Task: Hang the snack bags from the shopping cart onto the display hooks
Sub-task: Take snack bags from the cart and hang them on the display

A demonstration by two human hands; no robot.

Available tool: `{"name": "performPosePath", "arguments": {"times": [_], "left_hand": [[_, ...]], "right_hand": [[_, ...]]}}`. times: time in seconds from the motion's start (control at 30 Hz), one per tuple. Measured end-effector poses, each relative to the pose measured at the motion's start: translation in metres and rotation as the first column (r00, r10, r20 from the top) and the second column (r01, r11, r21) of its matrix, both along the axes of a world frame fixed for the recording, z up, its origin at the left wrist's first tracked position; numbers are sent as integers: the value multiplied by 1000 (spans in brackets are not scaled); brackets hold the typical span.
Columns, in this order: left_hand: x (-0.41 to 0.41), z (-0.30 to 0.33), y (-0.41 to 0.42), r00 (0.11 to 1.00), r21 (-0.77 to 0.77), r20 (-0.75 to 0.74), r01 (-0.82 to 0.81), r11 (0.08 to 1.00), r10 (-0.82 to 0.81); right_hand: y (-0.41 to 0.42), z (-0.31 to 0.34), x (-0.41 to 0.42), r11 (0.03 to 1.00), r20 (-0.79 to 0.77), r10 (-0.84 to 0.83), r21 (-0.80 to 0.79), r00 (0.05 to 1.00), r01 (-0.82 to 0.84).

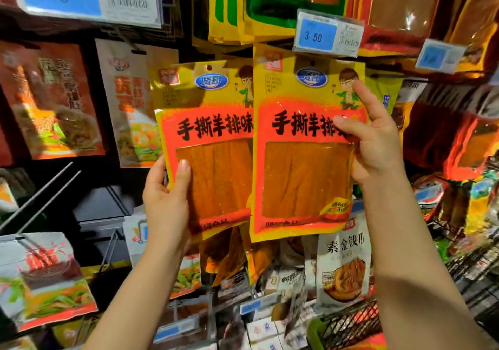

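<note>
- The left hand (164,201) grips the left snack bag (213,144) at its lower left edge; the thumb lies on the front of the bag, over the clear window, and the other fingers are behind it.
- The right hand (375,144) holds the right snack bag (302,147) at its right edge. The thumb presses on the red band with the black letters, the index finger points up along the yellow upper part, and the other fingers curl behind the edge.
- Both bags are the same kind: yellow on top with a blue oval logo and a cartoon boy, a red band in the middle, and a clear window that shows orange strips.
- The two bags are held upright and side by side in front of the display; the right bag overlaps the right edge of the left one.
- The top of the right bag is just under the price tag (328,32), which shows 3.50 on a blue field. I cannot tell if the hole of this bag is on a hook.
- Two bare metal hooks (40,195) stick out on the left, below the hanging packs.
- At the lower right there is the wire shopping cart (351,325), and a white snack pack (343,266) stands just above it.
</note>
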State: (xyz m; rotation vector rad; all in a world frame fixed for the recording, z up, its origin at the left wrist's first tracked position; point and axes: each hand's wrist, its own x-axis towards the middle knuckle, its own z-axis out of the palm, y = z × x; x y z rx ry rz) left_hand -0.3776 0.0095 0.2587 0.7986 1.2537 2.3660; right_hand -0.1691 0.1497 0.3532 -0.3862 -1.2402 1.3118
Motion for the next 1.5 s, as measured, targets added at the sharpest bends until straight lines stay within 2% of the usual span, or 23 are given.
{"name": "performPosePath", "arguments": {"times": [0.13,0.37,0.5,0.67,0.9,1.0,1.17,1.3,1.43,1.47,1.5], "left_hand": [[2,3,0,1000,2,-28,-10,1000,10],[3,0,0,999,19,-46,15,1000,-14],[6,0,0,999,7,-47,4,1000,-3],[6,0,-2,999,9,-39,-2,1000,3],[1,-1,-8,999,13,-26,-20,1000,20],[-4,-3,-13,995,31,-51,-85,996,86],[-22,-6,-32,937,57,-118,-324,944,328],[-37,-11,-46,929,22,-68,-364,931,365],[-37,-14,-55,947,-28,-69,-316,948,314],[-36,-13,-56,951,-36,-79,-302,953,298],[-34,-12,-56,954,-41,-92,-289,956,284]], "right_hand": [[1,7,1,999,19,-25,42,999,25],[-1,11,9,999,-8,23,25,1000,-23],[1,23,3,1000,24,-9,26,1000,8],[-1,33,-7,996,79,-28,-87,996,35],[3,35,-14,991,119,-48,-119,992,62],[13,35,-29,989,153,-53,-129,987,73],[48,32,-73,979,238,-141,-111,961,171],[76,23,-101,983,212,-125,-109,969,151],[96,15,-109,988,335,-115,-58,935,143],[99,12,-109,977,424,-208,41,882,210],[113,5,-112,927,489,-375,193,788,321]]}}
